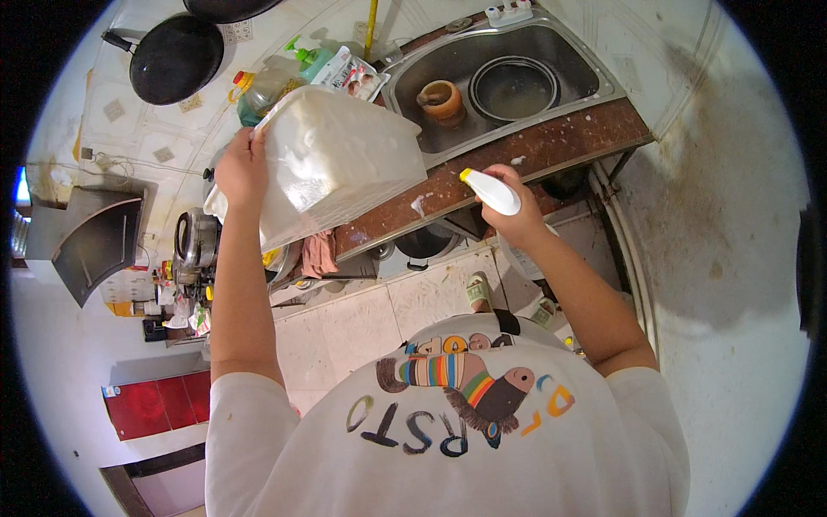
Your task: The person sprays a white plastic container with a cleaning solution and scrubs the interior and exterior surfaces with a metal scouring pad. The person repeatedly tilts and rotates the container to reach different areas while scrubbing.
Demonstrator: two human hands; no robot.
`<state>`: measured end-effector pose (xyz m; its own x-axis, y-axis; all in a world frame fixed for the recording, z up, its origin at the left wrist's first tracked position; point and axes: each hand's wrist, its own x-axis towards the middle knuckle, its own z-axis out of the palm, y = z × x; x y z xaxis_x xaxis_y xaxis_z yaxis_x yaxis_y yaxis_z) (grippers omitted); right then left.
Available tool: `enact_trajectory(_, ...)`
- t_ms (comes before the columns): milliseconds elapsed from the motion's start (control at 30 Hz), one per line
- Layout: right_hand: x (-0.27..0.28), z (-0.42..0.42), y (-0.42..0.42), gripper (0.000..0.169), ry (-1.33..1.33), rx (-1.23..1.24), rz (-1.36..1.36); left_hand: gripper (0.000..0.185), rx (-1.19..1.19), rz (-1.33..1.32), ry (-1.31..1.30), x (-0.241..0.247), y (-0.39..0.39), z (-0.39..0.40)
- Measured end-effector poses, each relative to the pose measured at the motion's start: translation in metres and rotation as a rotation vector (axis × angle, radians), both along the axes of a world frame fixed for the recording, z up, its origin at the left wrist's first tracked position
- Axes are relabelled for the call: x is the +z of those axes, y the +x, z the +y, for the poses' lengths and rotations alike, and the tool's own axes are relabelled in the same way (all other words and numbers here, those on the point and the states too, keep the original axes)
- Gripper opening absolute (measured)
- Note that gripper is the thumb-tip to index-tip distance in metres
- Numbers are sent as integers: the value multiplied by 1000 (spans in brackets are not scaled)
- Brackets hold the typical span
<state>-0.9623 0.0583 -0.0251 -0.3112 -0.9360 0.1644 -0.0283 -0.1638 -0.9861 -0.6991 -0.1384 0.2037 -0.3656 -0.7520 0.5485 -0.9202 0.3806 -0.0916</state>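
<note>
My left hand [243, 169] grips the rim of a translucent white plastic bin [342, 165], which is tipped on its side over the counter's front edge. White foam clings to part of the bin's wall. In my right hand [517, 213] is a white spray bottle [495, 192], its yellow nozzle directed towards the bin. A gap separates the nozzle from the bin. The bottle's lower body is mostly hidden by my hand and forearm.
Behind the bin is a steel sink [413, 90] holding a brown clay pot [442, 103] and a round dark pan [513, 89]. White splashes mark the brown counter [555, 142]. An oil bottle [258, 90], a green pump bottle [311, 59] and a printed pouch [352, 74] stand by the wall.
</note>
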Motion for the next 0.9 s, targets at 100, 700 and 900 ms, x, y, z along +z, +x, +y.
enact_trajectory(100, 1, 0, -6, 44, 34, -74, 53, 31, 12, -14, -10, 0, 1, -3)
enact_trajectory(700, 64, 9, 14, 59, -150, 162, 54, 31, 9, 1, -48, 2, -2, -6)
enact_trajectory(900, 50, 9, 12, 71, -76, 61, 187, 32, 28, 44, 4, 2, -2, -9)
